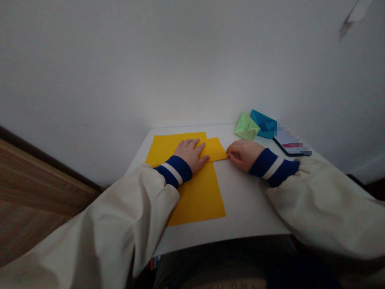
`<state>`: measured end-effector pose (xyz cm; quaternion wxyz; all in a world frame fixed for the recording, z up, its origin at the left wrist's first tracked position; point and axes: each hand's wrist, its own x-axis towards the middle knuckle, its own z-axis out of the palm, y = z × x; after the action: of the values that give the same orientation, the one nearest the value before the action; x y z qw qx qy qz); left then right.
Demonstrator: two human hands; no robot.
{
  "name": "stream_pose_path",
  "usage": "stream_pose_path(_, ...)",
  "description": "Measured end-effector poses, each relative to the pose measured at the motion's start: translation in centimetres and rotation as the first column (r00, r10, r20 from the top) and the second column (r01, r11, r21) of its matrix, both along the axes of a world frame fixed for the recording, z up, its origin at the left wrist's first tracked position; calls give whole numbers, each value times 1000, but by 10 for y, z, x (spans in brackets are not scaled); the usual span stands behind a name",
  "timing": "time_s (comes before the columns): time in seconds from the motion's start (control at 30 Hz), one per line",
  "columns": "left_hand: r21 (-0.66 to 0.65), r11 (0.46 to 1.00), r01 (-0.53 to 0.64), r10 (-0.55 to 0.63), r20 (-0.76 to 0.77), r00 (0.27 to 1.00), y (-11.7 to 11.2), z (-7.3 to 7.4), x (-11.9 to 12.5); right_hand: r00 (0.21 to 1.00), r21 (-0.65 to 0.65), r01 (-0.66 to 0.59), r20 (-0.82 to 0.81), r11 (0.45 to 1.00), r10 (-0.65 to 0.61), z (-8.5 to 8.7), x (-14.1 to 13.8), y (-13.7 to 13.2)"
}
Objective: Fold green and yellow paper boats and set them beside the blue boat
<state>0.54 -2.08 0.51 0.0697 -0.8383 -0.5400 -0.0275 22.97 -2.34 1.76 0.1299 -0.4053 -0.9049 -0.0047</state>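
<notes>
A small folded piece of yellow paper [218, 149] lies partly over the right side of a large yellow sheet [198, 198] on the white table. My left hand [192, 153] rests flat with its fingers spread, across the sheet and the left part of the folded paper. At the folded paper's lower right corner, my right hand [242, 154] is closed, thumb and fingertips pinching that corner. My left palm hides the left end of the folded paper.
Toward the back right of the white table [249, 204] sit a light green folded paper [246, 126] and a blue folded paper [264, 123]. A flat dark-edged device, perhaps a phone [290, 141], lies beside them. A wall [192, 72] rises behind the table; wooden panelling [36, 192] stands left.
</notes>
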Motion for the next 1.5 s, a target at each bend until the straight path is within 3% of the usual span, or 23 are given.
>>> stream_pose_path(0.13, -64, 997, 34, -34, 0, 999, -1, -1, 2, 959, 1, -250, -140, 968, 248, -6, -1, 0)
stream_pose_path(0.23, -94, 991, 91, -90, 10, 996, -1, -2, 2, 919, -3, -350, -196, 937, 343, -7, -1, 0)
stream_pose_path(0.33, -98, 985, 144, -143, 18, 990, 0, -3, 2, 922, 7, -345, -184, 938, 341, -6, 0, -1)
stream_pose_path(0.47, -105, 965, 241, -239, 29, 971, 2, -2, 1, 966, 67, -200, -152, 978, 208, -2, -1, -4)
stream_pose_path(0.57, -120, 937, 329, -324, 58, 944, 3, -1, 1, 975, 96, -164, -137, 982, 177, -1, -3, -6)
stream_pose_path(0.8, -135, 830, 542, -513, 196, 835, 7, -3, 0, 905, 195, -374, -138, 907, 402, -9, -2, -2)
stream_pose_path(0.97, -80, 814, 575, -541, 252, 802, 10, -7, -2, 892, 256, -410, -86, 875, 443, -14, 0, 4)
stream_pose_path(1.07, 7, 823, 569, -556, 223, 801, 10, -4, -2, 908, 236, -389, -65, 890, 414, -8, 0, 0)
stream_pose_path(1.2, 151, 838, 525, -545, 172, 820, 7, 7, 0, 977, 192, -210, 8, 959, 212, 3, -1, -10)
stream_pose_path(1.3, 135, 864, 485, -500, 119, 858, 3, 13, 1, 989, 154, -121, 100, 981, 107, 8, -2, -14)
stream_pose_path(1.5, 81, 902, 423, -429, 72, 900, 2, 13, 2, 985, 113, -48, 173, 992, 28, 7, -1, -10)
